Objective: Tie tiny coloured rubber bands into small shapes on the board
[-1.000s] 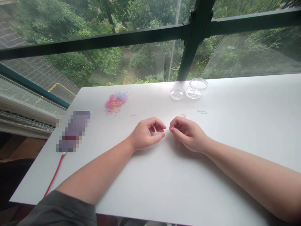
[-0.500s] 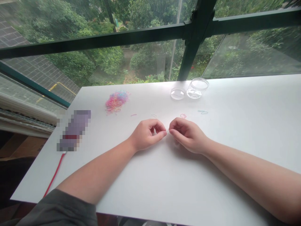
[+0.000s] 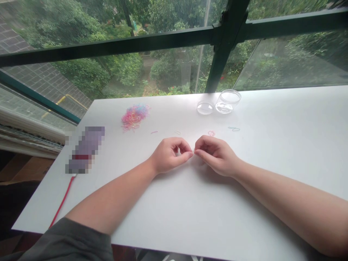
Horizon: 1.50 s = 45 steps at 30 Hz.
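A: Starting from the far left?

B: Pixelated purple object [image 3: 88,145] lying on the white table [image 3: 168,206], with a red cable [image 3: 62,199] running from its near end toward the table's near edge.

A: And next, moving right?

B: Loose pile of coloured bands [image 3: 134,116], mostly pink, with some blue and yellow, near the far edge. Then a single purplish band [image 3: 154,132], well apart from the pile.

A: Now to the left hand [image 3: 172,154]. Open or closed?

B: Closed to a pinch, thumb and forefinger nearly together, with a rounded gap behind the tips. Just beyond the knuckles, a pale band [image 3: 177,132] on the table.

A: Holding anything?

B: Pinching a small pale item [image 3: 193,151] right between the two hands, too tiny to make out clearly.

A: Further right?

B: Clear shallow dish [image 3: 205,108] near the window, and nearer, pink bands [image 3: 211,133] just beyond the right hand [image 3: 216,154]. Also in a thumb-and-finger pinch there, at the other side of the same item, other fingers curled in.

A: And last?

B: Clear open jar [image 3: 228,102] beside the dish, upright; nearer, greenish bands [image 3: 234,128] flat on the table.
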### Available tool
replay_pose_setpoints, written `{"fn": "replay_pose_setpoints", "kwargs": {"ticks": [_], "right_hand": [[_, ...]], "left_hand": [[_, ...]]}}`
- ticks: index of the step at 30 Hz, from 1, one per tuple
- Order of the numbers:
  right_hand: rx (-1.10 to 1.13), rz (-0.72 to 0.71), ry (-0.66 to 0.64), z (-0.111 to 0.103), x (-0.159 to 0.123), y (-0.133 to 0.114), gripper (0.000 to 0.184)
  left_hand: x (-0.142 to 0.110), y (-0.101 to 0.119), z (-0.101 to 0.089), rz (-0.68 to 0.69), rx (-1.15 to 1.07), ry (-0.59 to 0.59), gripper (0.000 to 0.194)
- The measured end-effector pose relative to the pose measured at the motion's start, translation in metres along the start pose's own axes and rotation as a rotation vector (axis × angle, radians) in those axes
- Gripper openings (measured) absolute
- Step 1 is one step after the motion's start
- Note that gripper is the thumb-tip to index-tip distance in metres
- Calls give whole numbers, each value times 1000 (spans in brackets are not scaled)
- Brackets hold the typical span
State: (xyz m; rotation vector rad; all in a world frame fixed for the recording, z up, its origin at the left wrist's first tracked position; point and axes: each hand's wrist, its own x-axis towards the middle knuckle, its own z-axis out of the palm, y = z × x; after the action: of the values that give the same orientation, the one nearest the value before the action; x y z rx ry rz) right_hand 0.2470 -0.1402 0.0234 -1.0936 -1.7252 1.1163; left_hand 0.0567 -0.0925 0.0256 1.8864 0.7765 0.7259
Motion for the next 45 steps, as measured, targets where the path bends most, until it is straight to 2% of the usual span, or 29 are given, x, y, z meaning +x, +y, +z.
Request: {"fn": "replay_pose_setpoints", "kwargs": {"ticks": [8, 15, 17, 20, 25, 31, 37, 45], "right_hand": [[43, -27, 64, 0, 2, -3, 11], [159, 1, 192, -2, 4, 1, 10], [167, -1, 195, -2, 3, 2, 11], [130, -3, 173, -1, 2, 2, 11], [73, -38, 114, 0, 1, 0, 12], [79, 3, -80, 5, -2, 2, 6], [100, 10, -74, 6, -1, 2, 12], [61, 32, -101, 6, -1, 1, 5]], "left_hand": [[0, -3, -3, -7, -179, -21, 11], [5, -19, -11, -30, -568, 133, 22], [6, -23, -13, -33, -613, 140, 22], [5, -22, -12, -33, -581, 109, 21], [0, -12, -5, -26, -381, 34, 14], [-2, -7, -2, 12, -129, 10, 9], [-2, -8, -1, 34, -82, 8, 8], [-2, -6, 0, 30, -68, -20, 6]]}}
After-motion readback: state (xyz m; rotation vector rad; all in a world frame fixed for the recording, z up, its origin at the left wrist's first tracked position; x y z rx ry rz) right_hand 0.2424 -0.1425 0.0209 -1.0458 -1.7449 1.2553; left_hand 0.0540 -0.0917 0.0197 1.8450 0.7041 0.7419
